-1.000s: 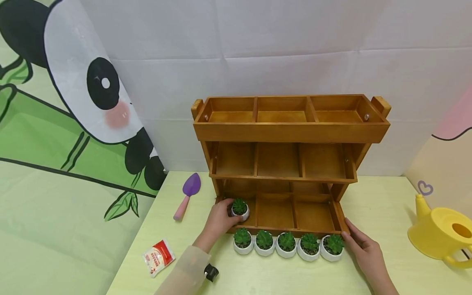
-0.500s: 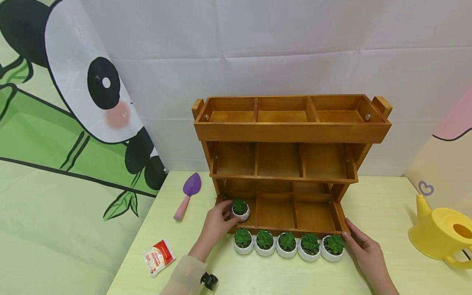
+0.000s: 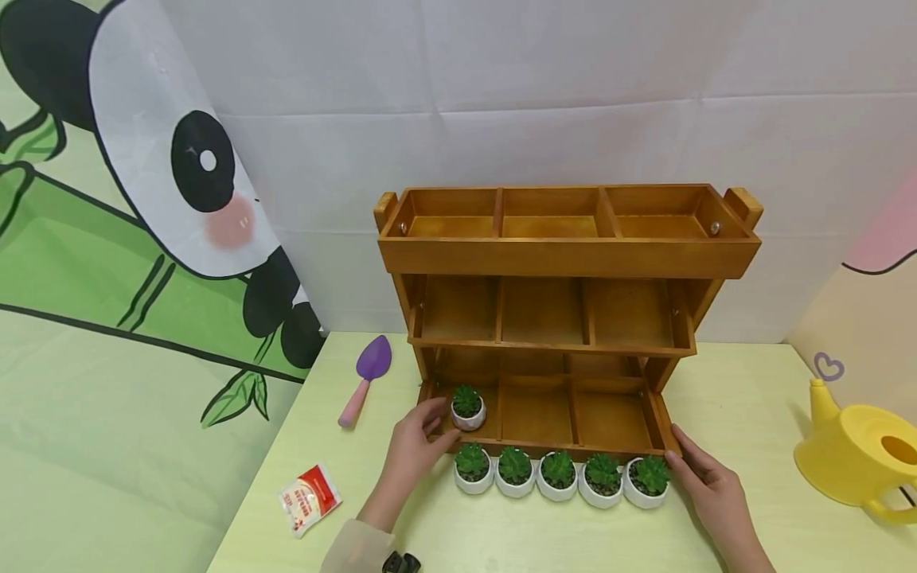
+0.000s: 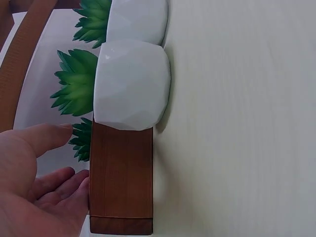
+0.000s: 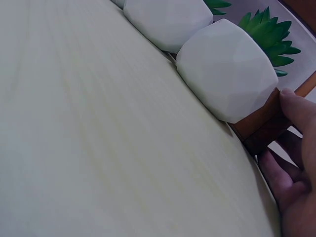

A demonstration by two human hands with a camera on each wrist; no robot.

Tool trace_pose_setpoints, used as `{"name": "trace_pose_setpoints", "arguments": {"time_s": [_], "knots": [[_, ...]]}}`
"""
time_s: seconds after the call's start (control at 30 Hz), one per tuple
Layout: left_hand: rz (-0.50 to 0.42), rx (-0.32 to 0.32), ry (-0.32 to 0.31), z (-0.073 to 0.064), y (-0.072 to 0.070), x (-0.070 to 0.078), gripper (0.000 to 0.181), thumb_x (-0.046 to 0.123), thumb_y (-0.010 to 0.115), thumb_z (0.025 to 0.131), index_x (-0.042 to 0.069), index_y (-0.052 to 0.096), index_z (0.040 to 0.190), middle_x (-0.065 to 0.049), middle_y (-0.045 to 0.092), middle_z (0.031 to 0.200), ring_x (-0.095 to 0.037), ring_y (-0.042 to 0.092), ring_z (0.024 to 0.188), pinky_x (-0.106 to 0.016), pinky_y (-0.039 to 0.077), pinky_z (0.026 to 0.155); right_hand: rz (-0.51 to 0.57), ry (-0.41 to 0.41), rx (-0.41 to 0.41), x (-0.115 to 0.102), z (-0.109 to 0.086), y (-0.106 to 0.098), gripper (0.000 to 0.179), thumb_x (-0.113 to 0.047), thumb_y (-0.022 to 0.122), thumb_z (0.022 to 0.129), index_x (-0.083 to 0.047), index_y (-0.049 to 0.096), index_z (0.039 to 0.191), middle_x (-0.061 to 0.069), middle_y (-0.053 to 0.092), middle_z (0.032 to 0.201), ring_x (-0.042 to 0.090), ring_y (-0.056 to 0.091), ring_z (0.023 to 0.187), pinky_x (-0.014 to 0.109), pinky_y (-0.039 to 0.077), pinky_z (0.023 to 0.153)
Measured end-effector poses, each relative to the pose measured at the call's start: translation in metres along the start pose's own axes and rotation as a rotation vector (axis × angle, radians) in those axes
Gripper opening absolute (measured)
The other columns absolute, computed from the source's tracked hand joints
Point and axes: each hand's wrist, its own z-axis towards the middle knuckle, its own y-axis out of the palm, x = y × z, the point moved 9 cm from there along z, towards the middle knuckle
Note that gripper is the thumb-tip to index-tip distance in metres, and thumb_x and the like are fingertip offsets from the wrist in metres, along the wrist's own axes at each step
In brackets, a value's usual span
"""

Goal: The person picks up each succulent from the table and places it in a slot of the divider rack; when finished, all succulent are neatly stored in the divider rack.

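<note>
A small succulent in a white faceted pot (image 3: 468, 411) stands in the left compartment of the bottom tier of a brown wooden shelf (image 3: 566, 259). Beside it, my left hand (image 3: 417, 439) is open, thumb and fingers spread around the tray's left front corner and apart from the pot. In the left wrist view that hand (image 4: 47, 180) holds nothing, and the potted plant's leaves (image 4: 82, 140) show past the thumb. My right hand (image 3: 709, 484) grips the tray's right front corner; in the right wrist view its thumb (image 5: 296, 106) lies on the wood.
Several matching potted succulents (image 3: 556, 475) line up along the shelf's front. A purple trowel (image 3: 364, 380) with a pink handle and a red-and-white packet (image 3: 310, 500) lie at left. A yellow watering can (image 3: 852, 454) stands at right. A pale cloth wall (image 3: 544, 95) rises behind.
My left hand has let go of the potted succulent in the bottom tier and drawn back left and toward me. The pot stays put, and my right hand stays at the tray corner.
</note>
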Motion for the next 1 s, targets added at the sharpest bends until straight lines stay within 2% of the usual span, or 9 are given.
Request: {"name": "trace_pose_setpoints", "arguments": {"time_s": [0.2,0.4,0.57,0.77,0.9,1.0], "knots": [[-0.014,0.036,0.005,-0.014,-0.004,0.000,0.050,0.002,0.083,0.089,-0.004,0.064,0.135,-0.021,0.066,0.133,-0.037,0.065,0.122,-0.038,0.053,0.103,0.008,-0.007,0.008,-0.002,0.001,0.000,0.053,-0.036,0.064,0.105,-0.015,0.055,0.153,0.014,0.052,0.149,-0.023,0.042,0.115,0.000,0.039,0.088],[-0.020,0.084,0.046,-0.025,-0.006,0.001,0.049,0.002,0.084,0.087,-0.004,0.065,0.132,-0.022,0.068,0.129,-0.039,0.067,0.118,-0.041,0.053,0.102,-0.006,0.002,0.005,-0.001,0.001,0.000,0.054,-0.039,0.063,0.106,-0.016,0.054,0.154,0.015,0.052,0.149,-0.023,0.041,0.114,0.000,0.038,0.088],[-0.070,0.093,0.038,-0.031,-0.007,0.001,0.050,-0.003,0.083,0.086,-0.006,0.064,0.133,-0.025,0.067,0.130,-0.041,0.065,0.121,-0.037,0.052,0.103,-0.008,0.002,0.006,-0.001,0.000,0.000,0.055,-0.039,0.062,0.106,-0.016,0.053,0.154,0.016,0.052,0.150,-0.023,0.041,0.115,0.000,0.038,0.088],[-0.096,0.103,0.014,-0.036,-0.007,-0.001,0.049,-0.002,0.082,0.087,-0.003,0.064,0.133,-0.021,0.067,0.130,-0.035,0.064,0.123,-0.033,0.051,0.104,0.001,0.001,0.016,-0.002,0.000,-0.001,0.054,-0.038,0.064,0.105,-0.016,0.055,0.153,0.014,0.053,0.149,-0.023,0.041,0.114,0.000,0.038,0.088],[-0.130,0.119,0.020,-0.040,-0.008,-0.001,0.048,0.000,0.083,0.088,-0.002,0.066,0.133,-0.020,0.068,0.130,-0.033,0.065,0.123,-0.033,0.051,0.104,0.004,0.003,0.012,-0.002,0.000,-0.001,0.054,-0.037,0.064,0.105,-0.016,0.054,0.154,0.014,0.052,0.149,-0.023,0.042,0.114,0.000,0.039,0.087],[-0.156,0.143,0.050,-0.043,-0.009,0.000,0.046,-0.002,0.083,0.086,-0.001,0.068,0.130,-0.021,0.069,0.127,-0.034,0.067,0.119,-0.035,0.052,0.102,0.004,0.000,0.014,-0.001,0.000,-0.001,0.053,-0.037,0.064,0.105,-0.016,0.054,0.154,0.014,0.052,0.149,-0.023,0.042,0.115,0.000,0.039,0.088]]}}
